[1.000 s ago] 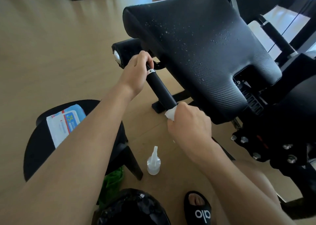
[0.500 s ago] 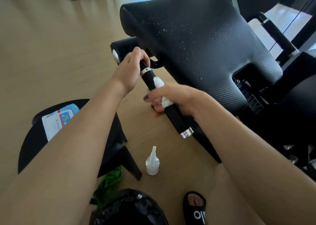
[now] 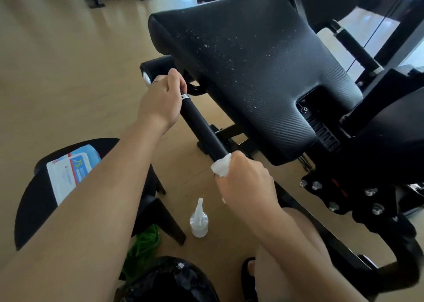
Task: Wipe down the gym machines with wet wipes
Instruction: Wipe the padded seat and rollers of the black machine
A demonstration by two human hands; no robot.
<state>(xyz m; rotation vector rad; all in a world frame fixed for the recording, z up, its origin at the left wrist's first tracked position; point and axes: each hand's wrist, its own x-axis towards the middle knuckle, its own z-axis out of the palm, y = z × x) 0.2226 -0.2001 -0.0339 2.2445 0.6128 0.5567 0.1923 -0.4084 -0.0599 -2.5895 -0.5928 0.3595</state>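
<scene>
A black handle bar (image 3: 202, 127) of the gym machine runs diagonally from upper left to lower right, under a large black pad (image 3: 257, 67) speckled with droplets. My left hand (image 3: 160, 102) grips the bar's upper end beside its silver ring. My right hand (image 3: 245, 180) is wrapped round the bar's lower end with a white wet wipe (image 3: 221, 167) bunched between palm and bar. The bar's tip is hidden inside my right hand.
A wet-wipe pack (image 3: 71, 173) lies on a black stool (image 3: 34, 200) at left. A clear spray bottle (image 3: 199, 221) stands on the wooden floor. A green cloth (image 3: 144, 246) and a black bin bag (image 3: 169, 281) sit near my sandalled foot (image 3: 249, 272). The machine frame (image 3: 367, 187) fills the right.
My right hand slid the wipe down the bar from near the silver ring to its lower end. My left hand kept its grip at the top.
</scene>
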